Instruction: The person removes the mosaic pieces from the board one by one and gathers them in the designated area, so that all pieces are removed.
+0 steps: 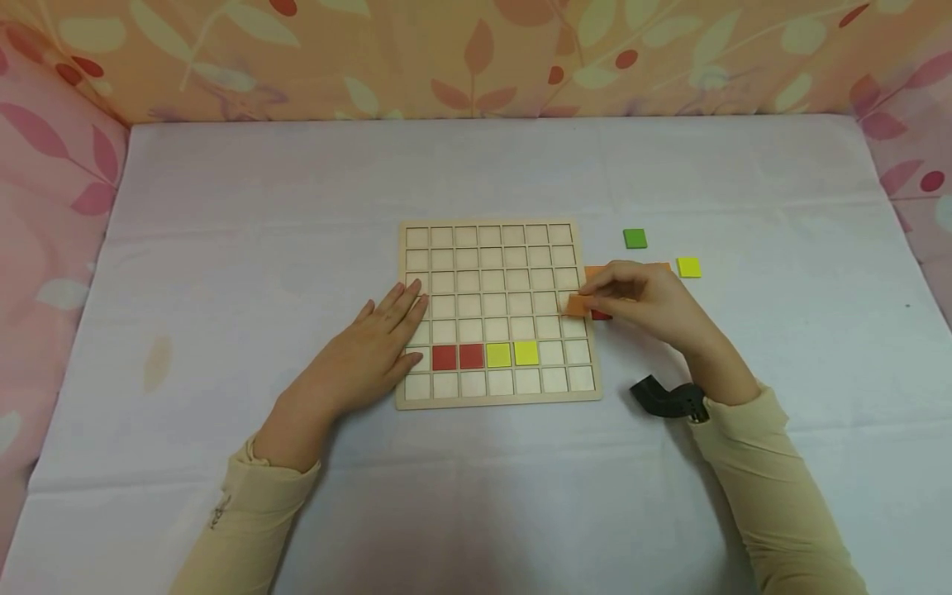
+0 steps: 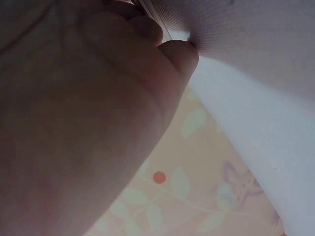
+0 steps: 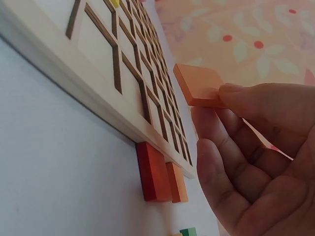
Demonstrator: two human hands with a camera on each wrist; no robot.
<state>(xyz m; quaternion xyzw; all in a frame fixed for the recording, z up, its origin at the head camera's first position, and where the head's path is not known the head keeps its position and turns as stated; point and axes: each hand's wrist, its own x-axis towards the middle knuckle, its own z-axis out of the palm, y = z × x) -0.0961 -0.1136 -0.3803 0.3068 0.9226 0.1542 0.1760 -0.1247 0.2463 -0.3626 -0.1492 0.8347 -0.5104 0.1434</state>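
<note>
A wooden grid board (image 1: 498, 403) lies flat on the white cloth. In its second row from the front sit two red tiles (image 1: 444, 357) side by side, then two yellow tiles (image 1: 526, 354). My left hand (image 1: 364, 355) rests on the board's left edge with fingers extended. Over the right edge, my right hand (image 1: 654, 302) pinches an orange square tile (image 3: 199, 83) between thumb and fingers, raised above the grid in the right wrist view. Just outside that edge are a red tile (image 3: 153, 172) and an orange tile (image 3: 178, 182), partly hidden by the right hand in the head view.
Farther right lie a green tile (image 1: 635, 239) and a yellow tile (image 1: 689, 268), with another bit of orange showing behind the right hand. A black wrist mount (image 1: 665, 399) sticks out from the right wrist. Patterned fabric walls (image 1: 476, 62) border the table.
</note>
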